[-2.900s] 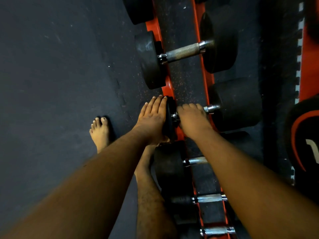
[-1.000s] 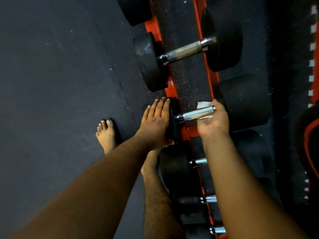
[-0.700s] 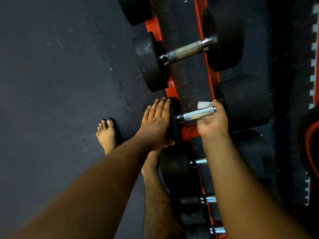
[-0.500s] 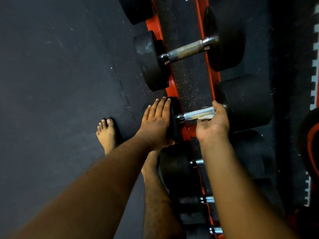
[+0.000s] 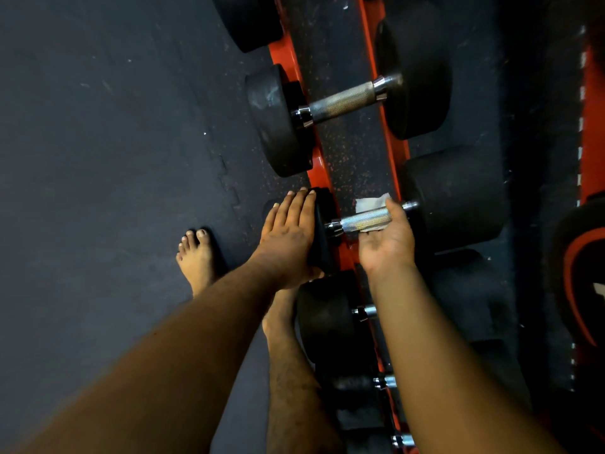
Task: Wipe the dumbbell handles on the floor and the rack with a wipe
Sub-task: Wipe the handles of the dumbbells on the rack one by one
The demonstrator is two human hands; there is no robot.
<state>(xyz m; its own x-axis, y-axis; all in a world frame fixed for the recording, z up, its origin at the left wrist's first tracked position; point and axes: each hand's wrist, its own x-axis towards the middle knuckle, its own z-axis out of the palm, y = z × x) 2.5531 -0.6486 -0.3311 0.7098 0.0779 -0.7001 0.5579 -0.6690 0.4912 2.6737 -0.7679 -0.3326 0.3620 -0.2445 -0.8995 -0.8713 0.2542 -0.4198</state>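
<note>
A low orange rack (image 5: 334, 244) holds a row of black dumbbells. My left hand (image 5: 288, 237) lies flat, fingers straight, on the near weight head (image 5: 322, 231) of the middle dumbbell. Its knurled steel handle (image 5: 363, 221) is bare on top. My right hand (image 5: 384, 240) is palm up beneath the handle's right part, fingers curled up behind it. They hold a white wipe (image 5: 370, 204) against the bar. A corner of the wipe sticks out on the far side. The far weight head (image 5: 458, 201) sits right of my fingers.
A bigger dumbbell (image 5: 343, 101) lies on the rack farther away, and smaller ones (image 5: 330, 319) sit nearer under my right forearm. Dark rubber floor mats (image 5: 114, 158) spread to the left, where my bare foot (image 5: 196, 253) stands. A black and orange object (image 5: 579, 270) is at the right edge.
My right hand has turned from gripping the handle from above to cupping it palm up from below. The wipe's corner now shows more behind the bar. My left hand stays put.
</note>
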